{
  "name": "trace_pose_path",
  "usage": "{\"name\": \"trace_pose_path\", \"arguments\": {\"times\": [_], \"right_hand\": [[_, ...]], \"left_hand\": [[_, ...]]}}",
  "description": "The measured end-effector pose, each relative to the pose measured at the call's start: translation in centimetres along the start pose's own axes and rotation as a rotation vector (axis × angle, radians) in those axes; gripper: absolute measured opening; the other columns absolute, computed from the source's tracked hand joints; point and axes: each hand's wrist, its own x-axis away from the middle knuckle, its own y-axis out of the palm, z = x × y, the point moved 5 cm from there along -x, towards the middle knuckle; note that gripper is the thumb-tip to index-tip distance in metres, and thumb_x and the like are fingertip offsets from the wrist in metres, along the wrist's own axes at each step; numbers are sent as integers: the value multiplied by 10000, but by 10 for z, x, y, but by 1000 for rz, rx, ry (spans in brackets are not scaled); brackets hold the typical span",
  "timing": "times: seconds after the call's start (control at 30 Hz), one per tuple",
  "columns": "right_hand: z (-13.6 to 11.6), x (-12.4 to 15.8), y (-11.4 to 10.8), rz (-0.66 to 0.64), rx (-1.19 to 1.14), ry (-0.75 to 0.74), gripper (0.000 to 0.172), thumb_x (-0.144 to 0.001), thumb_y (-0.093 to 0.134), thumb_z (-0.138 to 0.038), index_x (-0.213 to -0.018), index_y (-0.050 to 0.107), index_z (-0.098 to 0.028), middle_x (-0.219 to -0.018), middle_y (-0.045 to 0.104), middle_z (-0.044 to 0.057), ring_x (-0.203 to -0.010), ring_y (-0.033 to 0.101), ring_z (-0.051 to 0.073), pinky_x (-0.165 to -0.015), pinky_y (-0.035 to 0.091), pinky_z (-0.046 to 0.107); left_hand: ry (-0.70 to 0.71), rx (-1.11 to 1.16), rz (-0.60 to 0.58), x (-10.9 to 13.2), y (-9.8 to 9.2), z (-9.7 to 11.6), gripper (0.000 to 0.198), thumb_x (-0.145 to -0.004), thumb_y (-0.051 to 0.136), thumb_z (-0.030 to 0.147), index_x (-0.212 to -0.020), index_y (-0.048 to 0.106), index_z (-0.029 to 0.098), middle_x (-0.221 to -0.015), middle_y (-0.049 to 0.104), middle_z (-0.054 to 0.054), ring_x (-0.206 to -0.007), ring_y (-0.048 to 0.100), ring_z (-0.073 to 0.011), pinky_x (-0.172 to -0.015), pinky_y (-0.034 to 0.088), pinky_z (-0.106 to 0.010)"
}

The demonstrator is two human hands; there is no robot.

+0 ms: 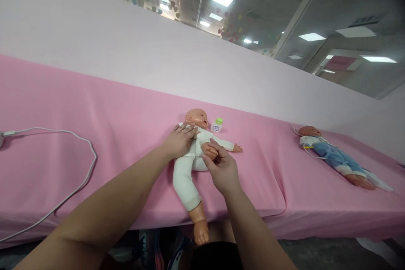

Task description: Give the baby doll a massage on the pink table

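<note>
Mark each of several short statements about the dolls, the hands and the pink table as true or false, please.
1. The left hand rests on the chest of the baby doll in white clothes. True.
2. The right hand holds the small white bottle with the green cap. False: the bottle stands alone beside the doll's head; the right hand grips one bare doll foot.
3. A second doll in blue trousers lies further right on the pink cloth-covered table. True.
4. The white cable lies across the second doll. False: it loops on the cloth far to the left.
5. One leg of the white-clothed doll hangs over the table edge. True.
</note>
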Motion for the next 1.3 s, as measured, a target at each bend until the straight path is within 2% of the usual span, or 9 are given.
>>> {"name": "trace_pose_path", "arguments": {"times": [0.13, 0.23, 0.33, 0.47, 0.57, 0.73, 1.07, 1.2, 1.3], "right_hand": [[-3, 7, -1, -8, -48, 12, 443, -838, 776, -337, -1267, 718, -245, -1531, 582, 104, -1369, 597, 304, -1130, 520, 483], [-11, 22, -13, -4, -57, 10, 433, -856, 778, -338, -1278, 709, -269, -1545, 568, 101, -1365, 601, 310, -1129, 523, 494], [-16, 43, -27, -16, -34, -8, 424, -868, 785, -327, -1283, 706, -293, -1555, 556, 101, -1406, 564, 321, -1157, 493, 520], [-11, 78, -44, -79, 5, -21, 435, -894, 768, -295, -1322, 690, -290, -1564, 542, 121, -1448, 515, 337, -1148, 500, 536], [-3, 104, -54, -94, 56, -24, 455, -899, 765, -270, -1346, 682, -299, -1527, 581, 124, -1439, 525, 333, -1147, 499, 532], [4, 135, -53, -175, 95, -16, 439, -893, 764, -254, -1326, 706, -298, -1495, 608, 137, -1353, 612, 333, -1093, 550, 497], [15, 144, -42, -175, 235, -44, 473, -833, 808, -270, -1300, 733, -290, -1414, 674, 115, -1270, 676, 328, -1082, 561, 459], [5, 139, -47, -166, 210, -48, 465, -878, 774, -274, -1337, 701, -296, -1447, 653, 108, -1282, 673, 304, -1080, 569, 439], [-10, 127, -49, -133, 185, -39, 458, -905, 749, -285, -1357, 681, -298, -1484, 624, 108, -1319, 647, 300, -1093, 561, 459]], "left_hand": [[2, 14, -37, 0, 2, -4, 610, -1030, 365, 324, -1625, 377, 195, -1701, 329, -71, -1601, 186, -316, -1297, 156, -519], [-108, 166, 7, 0, 3, -19, 642, -1004, 423, 313, -1635, 363, 208, -1713, 293, -57, -1606, 166, -310, -1300, 164, -504], [-293, 489, 174, 2, 2, -44, 607, -972, 526, 346, -1568, 482, 234, -1644, 440, -73, -1559, 320, -315, -1265, 278, -477], [-544, 983, 410, 8, 4, -72, 492, -914, 667, 463, -1324, 678, 191, -1296, 732, -140, -1244, 657, -344, -1066, 510, -474], [-747, 1239, 516, 11, 9, -85, 402, -913, 691, 404, -1240, 680, 171, -1132, 769, -145, -1093, 725, -318, -964, 576, -460], [-1026, 1511, 553, 15, 14, -95, 457, -914, 624, 202, -1362, 573, 131, -1169, 740, -186, -1135, 725, -312, -974, 600, -428], [-987, 1611, 607, 19, 6, -91, 413, -836, 663, 224, -1238, 606, 151, -1092, 727, -169, -1125, 715, -313, -976, 594, -416], [-780, 1452, 665, 16, -5, -81, 319, -778, 647, 154, -1094, 625, 200, -993, 722, -96, -944, 734, -259, -871, 600, -413], [-641, 1156, 594, 13, -10, -69, 236, -776, 648, 199, -1011, 666, 191, -936, 723, -74, -871, 718, -248, -817, 586, -408]]}}
